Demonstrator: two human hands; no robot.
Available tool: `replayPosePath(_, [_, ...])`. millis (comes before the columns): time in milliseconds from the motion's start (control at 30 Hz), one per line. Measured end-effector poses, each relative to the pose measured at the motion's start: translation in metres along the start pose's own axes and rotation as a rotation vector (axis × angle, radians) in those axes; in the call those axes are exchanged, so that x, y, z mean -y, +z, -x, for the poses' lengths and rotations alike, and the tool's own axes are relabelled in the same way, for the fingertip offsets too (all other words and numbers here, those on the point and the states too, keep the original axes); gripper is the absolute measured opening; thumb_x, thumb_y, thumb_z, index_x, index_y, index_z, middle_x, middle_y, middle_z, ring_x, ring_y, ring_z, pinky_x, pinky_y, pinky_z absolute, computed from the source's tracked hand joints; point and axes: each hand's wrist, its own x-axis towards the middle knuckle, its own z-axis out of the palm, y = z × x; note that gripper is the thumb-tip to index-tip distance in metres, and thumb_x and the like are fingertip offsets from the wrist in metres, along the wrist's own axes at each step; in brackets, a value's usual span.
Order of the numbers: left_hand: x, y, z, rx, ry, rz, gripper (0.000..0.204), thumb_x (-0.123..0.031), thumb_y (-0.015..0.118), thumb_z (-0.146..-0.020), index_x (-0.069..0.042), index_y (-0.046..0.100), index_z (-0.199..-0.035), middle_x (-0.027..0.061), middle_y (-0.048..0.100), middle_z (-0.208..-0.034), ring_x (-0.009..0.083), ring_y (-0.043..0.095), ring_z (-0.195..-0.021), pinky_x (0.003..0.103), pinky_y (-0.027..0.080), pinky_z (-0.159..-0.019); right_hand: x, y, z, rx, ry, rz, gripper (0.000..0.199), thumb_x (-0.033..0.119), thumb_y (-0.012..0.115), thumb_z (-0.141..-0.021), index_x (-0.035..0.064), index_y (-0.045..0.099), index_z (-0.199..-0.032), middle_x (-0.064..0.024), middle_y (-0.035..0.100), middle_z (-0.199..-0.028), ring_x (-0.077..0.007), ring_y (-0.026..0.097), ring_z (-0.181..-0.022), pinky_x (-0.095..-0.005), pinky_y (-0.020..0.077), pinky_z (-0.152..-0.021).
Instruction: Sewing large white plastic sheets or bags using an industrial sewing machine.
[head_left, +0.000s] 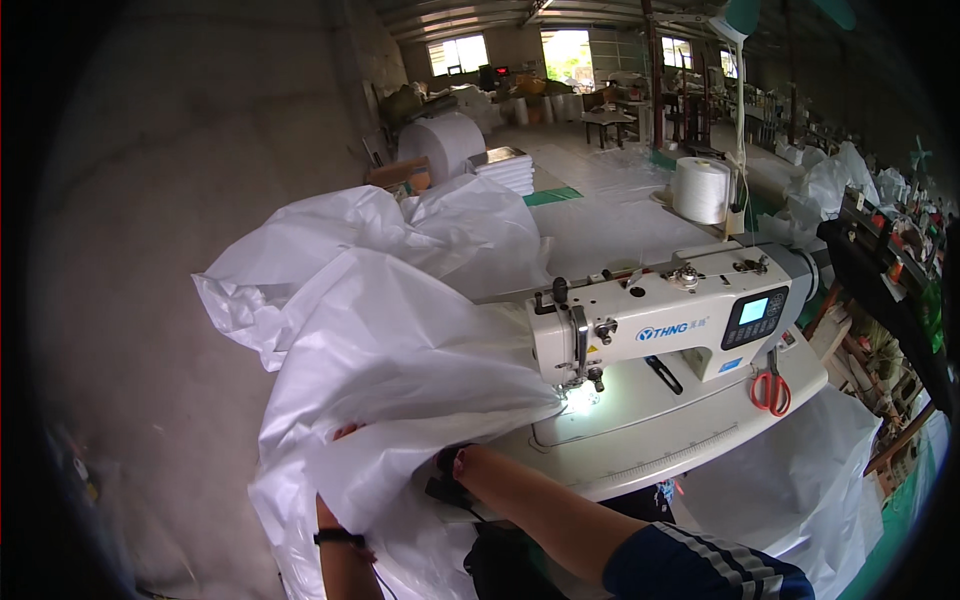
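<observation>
A large crumpled sheet of white plastic fabric (390,340) hangs over the left end of the sewing machine (640,310). Its right edge runs to the lit needle area beneath the machine head. My left hand (348,431) is mostly covered by a fold; only some fingers show, curled at the fabric, and a black band circles the wrist below. My right forearm (540,500) reaches in from the lower right, with a dark band at the wrist. Beyond that wrist the fabric hides my right hand, so its fingers do not show.
Red-handled scissors (770,393) lie on the machine bed's right side. A thread cone (701,190) stands behind the machine. More white fabric (800,480) hangs below the table at right. A large white roll (442,145) and a folded stack (504,172) sit farther back.
</observation>
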Motion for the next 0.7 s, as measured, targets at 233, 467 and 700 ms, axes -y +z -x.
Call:
replayPosePath(233, [0.044,-0.056,-0.048,0.084,-0.058,-0.435,0.042,-0.030,0.040,-0.092,-0.011,0.045,-0.130,0.0081,0.039,-0.138,0.0231,0.031,-0.130,0.052,0.019,-0.103,0.016,-0.013,-0.054,-0.024,-0.208,-0.123,0.049,0.020,0.066,-0.078,0.0040,0.050,-0.122,-0.0116,0.054,-0.120,-0.0240,0.048,-0.113,-0.0356,0.0377,-0.096])
replayPosePath(467, [0.056,-0.070,0.005,0.102,-0.035,-1.248,0.044,-0.042,0.043,-0.090,-0.019,0.049,-0.126,0.0020,0.040,-0.137,0.0236,0.030,-0.131,0.059,0.022,-0.098,0.106,0.000,0.044,0.065,0.156,-1.308,0.045,0.020,0.065,-0.081,-0.0012,0.050,-0.117,-0.0060,0.056,-0.105,-0.0160,0.051,-0.094,-0.0297,0.0404,-0.086])
replayPosePath(700, [-0.045,0.007,0.061,-0.135,0.111,-1.051,0.035,-0.029,0.056,-0.087,-0.005,0.059,-0.112,0.0181,0.057,-0.113,0.0325,0.055,-0.106,0.032,0.043,-0.091,0.121,0.015,0.079,0.122,0.506,-1.308,0.043,0.031,0.057,-0.082,0.0012,0.048,-0.113,-0.0077,0.053,-0.098,-0.0168,0.047,-0.081,-0.0339,0.0411,-0.070])
